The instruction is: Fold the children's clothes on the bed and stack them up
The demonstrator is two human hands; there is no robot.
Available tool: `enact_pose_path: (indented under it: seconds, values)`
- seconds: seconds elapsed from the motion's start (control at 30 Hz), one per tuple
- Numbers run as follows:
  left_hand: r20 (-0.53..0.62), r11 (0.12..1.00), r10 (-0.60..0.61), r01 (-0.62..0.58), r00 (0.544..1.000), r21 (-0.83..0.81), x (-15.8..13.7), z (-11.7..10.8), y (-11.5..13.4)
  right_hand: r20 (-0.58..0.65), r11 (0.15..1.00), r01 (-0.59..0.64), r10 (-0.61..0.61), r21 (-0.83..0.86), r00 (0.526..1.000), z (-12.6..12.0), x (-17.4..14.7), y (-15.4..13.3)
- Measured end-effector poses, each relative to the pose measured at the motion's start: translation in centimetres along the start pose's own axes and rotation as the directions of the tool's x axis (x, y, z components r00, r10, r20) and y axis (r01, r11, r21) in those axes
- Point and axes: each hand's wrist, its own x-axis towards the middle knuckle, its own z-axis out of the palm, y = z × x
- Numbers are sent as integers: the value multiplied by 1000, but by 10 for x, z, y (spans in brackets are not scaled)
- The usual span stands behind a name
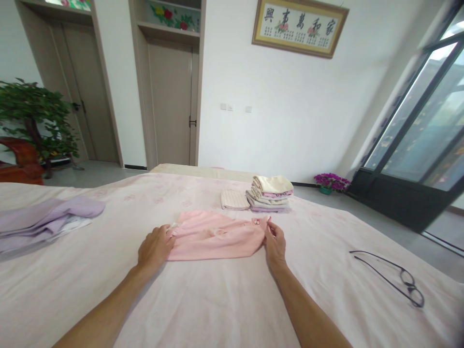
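A pink garment point(217, 237), which looks like a small pair of trousers folded lengthwise, lies flat on the bed. At its left end, near a bit of white trim, my left hand point(156, 247) is closed on the edge, its fingertips partly hidden. My right hand point(275, 241) pinches the right end between thumb and fingers, lifting that corner slightly beside a small printed patch. Just behind the garment are a folded striped cloth point(235, 199) and a stack of folded clothes point(271, 193) in cream, pink, grey and lilac.
Lilac clothing point(47, 217) lies loosely on the left of the pale pink bedsheet point(195, 299). Black-framed glasses point(406, 280) rest on the right. Beyond the bed are purple flowers point(330, 181), a leafy plant point(32, 111) and closed doors.
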Motion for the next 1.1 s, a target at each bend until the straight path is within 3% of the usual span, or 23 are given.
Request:
enact_pose_path:
  seconds: [0.1, 0.27, 0.33, 0.4, 0.5, 0.57, 0.67, 0.8, 0.93, 1.1]
  values:
    - [44, 996, -13, 17, 999, -83, 0, 0, 1, -56, 999, -43, 44, 19, 997, 4, -4, -11]
    - [59, 973, -66, 77, 996, -217, -3, -2, 4, 45, 994, -88, 85, 70, 995, 9, -11, -18]
    - [26, 967, -70, 74, 997, -245, -4, -2, 6, 41, 1000, -16, 17, -2, 999, 9, -11, -19]
    - [-22, 970, -38, 32, 999, -242, -4, -1, 7, 45, 980, 139, -133, -141, 990, 8, -11, -19]
    - [-23, 976, 11, -16, 1000, -216, -1, 4, 5, 151, 864, 383, -353, -326, 924, 7, -13, -23]
    - [23, 977, -5, 10, 1000, -214, 3, 6, 2, 251, 785, 489, -421, -381, 872, 8, -16, -27]
    - [77, 970, -46, 63, 996, -236, 11, 8, -4, 403, 724, 586, -445, -364, 800, 11, -24, -33]
    - [148, 924, -104, 150, 984, -351, 20, 6, -8, 519, 714, 635, -439, -293, 733, 17, -30, -39]
    - [246, 756, -128, 255, 961, -603, 17, 0, -3, 538, 728, 621, -412, -290, 735, 18, -30, -40]
    - [411, 366, 27, 374, 911, -852, 6, -12, 7, 563, 748, 612, -398, -257, 724, 19, -29, -38]
